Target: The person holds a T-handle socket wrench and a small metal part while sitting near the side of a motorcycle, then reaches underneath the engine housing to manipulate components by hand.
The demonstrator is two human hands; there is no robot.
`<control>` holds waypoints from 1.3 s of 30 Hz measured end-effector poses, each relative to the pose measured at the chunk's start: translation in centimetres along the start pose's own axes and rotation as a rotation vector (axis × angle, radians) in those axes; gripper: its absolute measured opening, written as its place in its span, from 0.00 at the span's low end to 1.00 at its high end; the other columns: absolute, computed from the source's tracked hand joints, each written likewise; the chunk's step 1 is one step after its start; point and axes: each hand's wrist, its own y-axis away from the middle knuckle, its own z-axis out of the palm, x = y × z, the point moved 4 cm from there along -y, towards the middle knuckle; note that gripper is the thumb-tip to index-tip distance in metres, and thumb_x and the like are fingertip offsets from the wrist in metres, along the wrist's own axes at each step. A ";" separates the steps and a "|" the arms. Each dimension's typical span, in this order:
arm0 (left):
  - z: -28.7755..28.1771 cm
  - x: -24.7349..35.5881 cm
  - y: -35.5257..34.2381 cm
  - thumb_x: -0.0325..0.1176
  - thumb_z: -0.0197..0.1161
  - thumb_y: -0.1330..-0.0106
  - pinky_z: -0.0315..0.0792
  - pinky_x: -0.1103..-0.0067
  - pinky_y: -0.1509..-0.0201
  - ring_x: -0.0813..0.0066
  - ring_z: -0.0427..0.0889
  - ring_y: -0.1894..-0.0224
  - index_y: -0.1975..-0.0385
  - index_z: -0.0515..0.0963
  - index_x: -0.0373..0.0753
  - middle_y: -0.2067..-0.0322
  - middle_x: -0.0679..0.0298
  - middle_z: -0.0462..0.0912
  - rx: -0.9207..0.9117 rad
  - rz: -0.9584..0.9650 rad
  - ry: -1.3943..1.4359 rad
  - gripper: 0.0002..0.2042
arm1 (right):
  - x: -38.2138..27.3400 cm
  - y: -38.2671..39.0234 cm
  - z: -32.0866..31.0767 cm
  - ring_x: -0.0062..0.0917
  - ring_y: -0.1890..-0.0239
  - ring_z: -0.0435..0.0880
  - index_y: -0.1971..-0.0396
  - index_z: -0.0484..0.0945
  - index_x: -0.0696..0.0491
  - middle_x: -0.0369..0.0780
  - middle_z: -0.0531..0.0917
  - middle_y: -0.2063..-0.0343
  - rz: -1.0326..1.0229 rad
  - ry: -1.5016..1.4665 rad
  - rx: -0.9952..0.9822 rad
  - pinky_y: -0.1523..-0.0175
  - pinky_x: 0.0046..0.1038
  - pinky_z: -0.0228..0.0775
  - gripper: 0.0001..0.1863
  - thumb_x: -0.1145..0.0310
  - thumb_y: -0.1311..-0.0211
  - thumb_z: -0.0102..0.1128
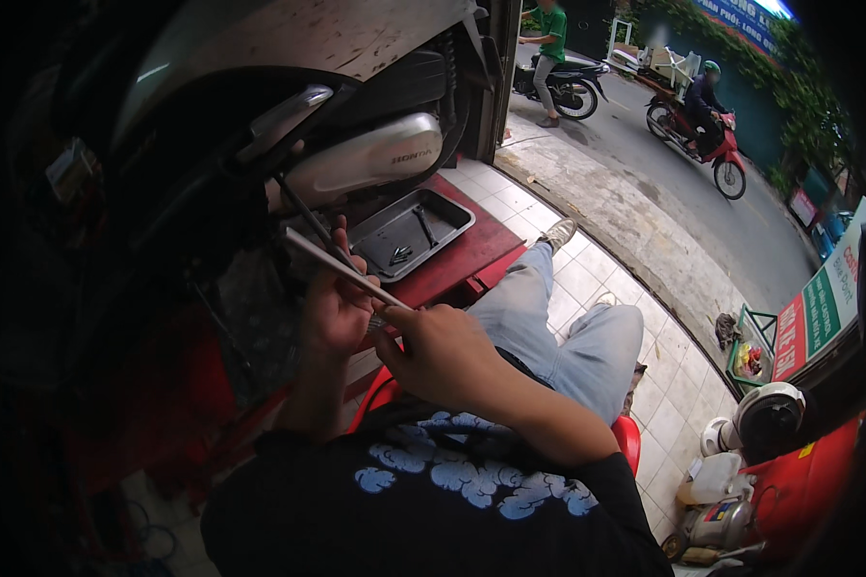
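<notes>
Both my hands are in front of a motorbike's side, at a long, thin, pale metal rod (329, 260). My right hand (447, 351) is closed round the rod's near end, knuckles up. The rod crosses the curled fingers of my left hand (335, 313), whose palm is turned up. A small silvery piece (376, 324) shows between the hands; its kind is unclear. The rod's far end points at the motorbike (375, 159), below its pale engine cover, with no contact visible. A darker bar (308, 212) slants down from the bike toward my left fingers; whether they touch it, I cannot tell.
A metal tray (452, 204) holding a wrench (424, 227) and several small metal parts sits on a red platform (491, 242) beside the bike. My legs stretch over white tiles. At right stand a sign (827, 298), plastic jugs (712, 478) and a red container (806, 490). Motorbikes and people are outside.
</notes>
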 end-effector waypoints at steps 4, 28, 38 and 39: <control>0.2 -0.1 0.1 0.39 0.60 0.32 0.66 0.82 0.65 0.89 0.77 0.64 0.39 0.69 0.44 0.56 0.76 0.83 0.051 0.006 -0.031 0.22 | 0.3 -1.1 -3.1 0.44 0.77 0.82 0.53 0.75 0.56 0.45 0.81 0.82 0.079 -0.139 0.142 0.71 0.42 0.72 0.17 0.66 0.40 0.54; -1.4 3.5 -4.4 0.39 0.60 0.32 0.63 0.84 0.65 0.91 0.80 0.59 0.41 0.69 0.43 0.58 0.79 0.85 0.167 -0.002 -0.161 0.21 | 0.3 -5.1 -0.9 0.40 0.81 0.81 0.55 0.76 0.56 0.43 0.80 0.84 0.053 0.016 0.029 0.74 0.40 0.71 0.19 0.58 0.38 0.56; -1.9 3.3 -3.9 0.40 0.62 0.33 0.73 0.80 0.48 0.85 0.80 0.55 0.41 0.70 0.44 0.53 0.77 0.82 0.110 0.040 -0.184 0.22 | 1.8 -7.5 -1.1 0.20 0.85 0.80 0.64 0.80 0.60 0.41 0.79 0.88 0.056 -0.337 0.483 0.79 0.24 0.65 0.12 0.65 0.36 0.61; -2.2 2.9 -3.8 0.41 0.62 0.33 0.72 0.80 0.48 0.85 0.80 0.54 0.41 0.71 0.44 0.52 0.76 0.81 0.144 0.055 -0.227 0.21 | 1.6 -7.6 -1.1 0.19 0.84 0.80 0.64 0.80 0.60 0.40 0.79 0.87 0.042 -0.369 0.523 0.79 0.23 0.66 0.11 0.66 0.36 0.61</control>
